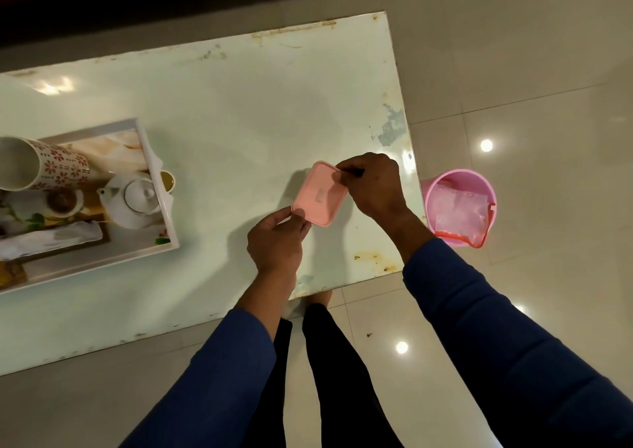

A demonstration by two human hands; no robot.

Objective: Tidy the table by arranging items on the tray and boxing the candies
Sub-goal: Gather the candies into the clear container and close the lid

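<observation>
A small pink box (319,192) with its lid on is held above the right part of the white table (239,105). My left hand (275,242) grips its near corner. My right hand (371,184) pinches its far right corner. No candies are visible; the inside of the box is hidden. At the left, a white tray (168,214) holds a white teapot (135,199), a tall flower-patterned cup (51,166) lying tilted, a small bowl (63,201) and a folded white cloth (51,237).
A pink bucket (460,206) with a plastic bag inside stands on the tiled floor just off the table's right edge. A small yellow-rimmed cup (168,180) sits at the tray's right rim. My legs stand at the table's near edge.
</observation>
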